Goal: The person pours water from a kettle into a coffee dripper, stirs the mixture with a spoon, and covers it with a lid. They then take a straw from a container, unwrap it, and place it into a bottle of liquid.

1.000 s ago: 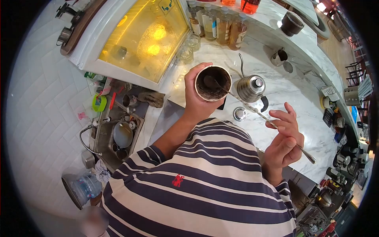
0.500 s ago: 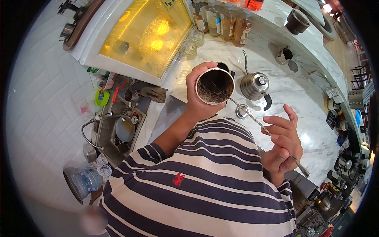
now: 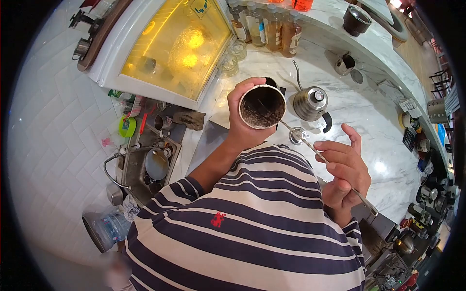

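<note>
Metal, twisted along its shaft, the long spoon runs from the right hand into the pale-rimmed cup, which the left hand grips with fingers curled round its side. The cup's mouth tilts toward the right fingers, its inside wall dark and speckled; the spoon's far end is lost in that shadow, so I cannot tell whether it touches the bottom. The right fingers pinch the shaft between thumb and fingertips, with the farthest finger lifted clear and the free end sticking out past the palm. The steel kettle stands ahead of the right fingers, its handle nearest them, and a small metal disc lies beneath the shaft, between the two hands. To work the spoon well, I would let it roll lightly in that pinch, firm the left fingers so the cup cannot twist, and hold the mouth tilted enough to see inside. Small turns along the wall seem safest; wide sweeps could catch the rim or flick dark bits toward the kettle.
</note>
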`<action>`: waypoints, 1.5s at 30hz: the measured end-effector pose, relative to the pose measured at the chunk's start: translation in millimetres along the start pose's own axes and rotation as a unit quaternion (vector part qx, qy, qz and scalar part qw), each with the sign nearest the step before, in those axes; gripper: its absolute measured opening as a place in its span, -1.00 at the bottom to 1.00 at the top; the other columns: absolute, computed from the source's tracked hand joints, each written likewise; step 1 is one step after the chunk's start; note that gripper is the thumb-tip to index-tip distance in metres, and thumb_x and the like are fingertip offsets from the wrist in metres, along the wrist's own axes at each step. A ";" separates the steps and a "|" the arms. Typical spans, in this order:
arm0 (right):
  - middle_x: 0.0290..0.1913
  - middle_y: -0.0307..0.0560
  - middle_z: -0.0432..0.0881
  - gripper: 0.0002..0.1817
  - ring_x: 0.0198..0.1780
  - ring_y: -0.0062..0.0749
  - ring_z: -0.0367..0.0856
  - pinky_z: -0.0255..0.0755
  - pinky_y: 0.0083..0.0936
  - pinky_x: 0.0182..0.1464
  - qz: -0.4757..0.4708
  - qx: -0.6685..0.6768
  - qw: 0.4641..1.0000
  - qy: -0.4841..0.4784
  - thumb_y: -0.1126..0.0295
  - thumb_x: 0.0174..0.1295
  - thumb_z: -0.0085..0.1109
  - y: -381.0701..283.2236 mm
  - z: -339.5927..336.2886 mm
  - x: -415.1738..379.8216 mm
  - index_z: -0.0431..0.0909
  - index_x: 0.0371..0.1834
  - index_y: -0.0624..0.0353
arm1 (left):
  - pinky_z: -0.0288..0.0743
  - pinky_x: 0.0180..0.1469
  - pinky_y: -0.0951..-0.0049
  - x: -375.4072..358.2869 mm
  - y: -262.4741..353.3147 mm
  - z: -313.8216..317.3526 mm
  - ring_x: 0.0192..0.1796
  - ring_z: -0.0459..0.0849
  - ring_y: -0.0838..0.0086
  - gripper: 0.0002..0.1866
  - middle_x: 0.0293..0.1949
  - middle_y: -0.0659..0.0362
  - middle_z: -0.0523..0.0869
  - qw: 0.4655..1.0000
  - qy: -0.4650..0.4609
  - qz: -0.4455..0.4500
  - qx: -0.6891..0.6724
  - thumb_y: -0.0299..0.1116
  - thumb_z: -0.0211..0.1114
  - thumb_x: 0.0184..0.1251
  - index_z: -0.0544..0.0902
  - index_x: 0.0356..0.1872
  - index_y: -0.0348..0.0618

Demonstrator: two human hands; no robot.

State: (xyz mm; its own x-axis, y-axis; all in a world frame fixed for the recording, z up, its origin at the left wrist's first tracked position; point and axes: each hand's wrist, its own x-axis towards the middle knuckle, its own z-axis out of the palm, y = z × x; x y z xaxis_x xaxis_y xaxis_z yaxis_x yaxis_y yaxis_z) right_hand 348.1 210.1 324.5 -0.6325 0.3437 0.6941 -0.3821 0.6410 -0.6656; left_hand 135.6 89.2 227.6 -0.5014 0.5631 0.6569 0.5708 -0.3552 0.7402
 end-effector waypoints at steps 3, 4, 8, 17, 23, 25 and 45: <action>-0.32 -0.05 0.76 -0.64 -0.09 0.00 0.86 0.24 0.40 0.40 0.000 0.020 1.000 0.013 0.06 0.68 -0.09 3.2 3.7 -1.2 0.52 -0.12 0.09 | 0.47 0.45 0.23 1.3 1.6 -1.4 0.41 0.52 0.19 0.07 0.41 -0.16 0.39 1.000 -0.004 0.007 0.007 -0.70 0.60 -0.14 0.13 0.44 -0.15; -0.32 -0.05 0.76 -0.64 -0.10 0.00 0.86 0.25 0.39 0.40 0.003 0.026 0.999 0.018 0.06 0.68 -0.10 4.0 4.7 -1.8 0.52 -0.13 0.10 | 0.47 0.45 0.24 1.9 2.6 -2.0 0.41 0.52 0.19 0.07 0.41 -0.16 0.39 1.000 -0.005 0.010 0.008 -0.71 0.60 -0.14 0.14 0.44 -0.15; -0.34 0.03 0.75 -0.60 -0.10 0.04 0.86 0.24 0.39 0.41 0.019 0.044 0.999 0.027 0.05 0.71 -0.20 7.5 6.0 -4.3 0.49 -0.12 0.11 | 0.46 0.46 0.25 0.4 2.1 -3.7 0.41 0.52 0.18 0.05 0.40 -0.16 0.40 1.000 -0.012 0.005 0.005 -0.74 0.57 -0.13 0.15 0.44 -0.17; -0.26 0.20 0.77 -0.57 -0.06 0.09 0.83 0.21 0.39 0.45 0.053 0.085 0.993 0.061 0.06 0.75 -0.36 21.6 4.6 -17.7 0.46 -0.04 0.13 | 0.48 0.45 0.25 -2.4 -0.7 -5.3 0.40 0.54 0.19 0.04 0.38 -0.15 0.42 0.999 -0.044 -0.029 -0.012 -0.74 0.57 -0.11 0.16 0.44 -0.17; -0.32 0.20 0.77 -0.57 -0.07 0.12 0.84 0.23 0.33 0.45 0.085 0.116 0.983 0.115 0.08 0.74 -0.30 24.9 8.3 -25.4 0.49 -0.09 0.15 | 0.48 0.44 0.27 -8.3 -6.7 -13.1 0.39 0.55 0.22 -0.01 0.36 -0.11 0.47 0.995 -0.054 -0.083 -0.016 -0.74 0.57 -0.09 0.21 0.43 -0.18; -0.31 0.20 0.77 -0.57 -0.06 0.10 0.84 0.23 0.33 0.45 0.095 0.125 0.981 0.116 0.08 0.74 -0.30 28.7 8.4 -27.3 0.48 -0.09 0.16 | 0.46 0.45 0.27 -9.4 -6.4 -16.8 0.40 0.55 0.23 -0.03 0.36 -0.09 0.48 0.992 -0.067 -0.102 -0.023 -0.73 0.56 -0.07 0.24 0.42 -0.19; -0.22 0.17 0.76 -0.65 -0.08 -0.05 0.82 0.62 -0.13 0.23 0.272 0.189 0.894 0.301 0.21 0.74 -0.20 101.3 -2.5 -49.7 0.47 -0.05 0.28 | 0.49 0.39 0.27 -50.7 -37.7 -68.8 0.30 0.64 0.31 -0.08 0.24 -0.02 0.59 0.965 0.006 -0.236 0.113 -0.63 0.50 0.06 0.25 0.49 -0.20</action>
State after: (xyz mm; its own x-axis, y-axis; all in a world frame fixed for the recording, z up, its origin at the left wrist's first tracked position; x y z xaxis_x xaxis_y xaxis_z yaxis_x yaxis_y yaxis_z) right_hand 342.5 259.7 223.3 -0.3605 0.9139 0.1864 -0.4012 0.0285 -0.9155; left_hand 94.8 22.7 176.2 -0.7476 0.6126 0.2565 0.4035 0.1122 0.9081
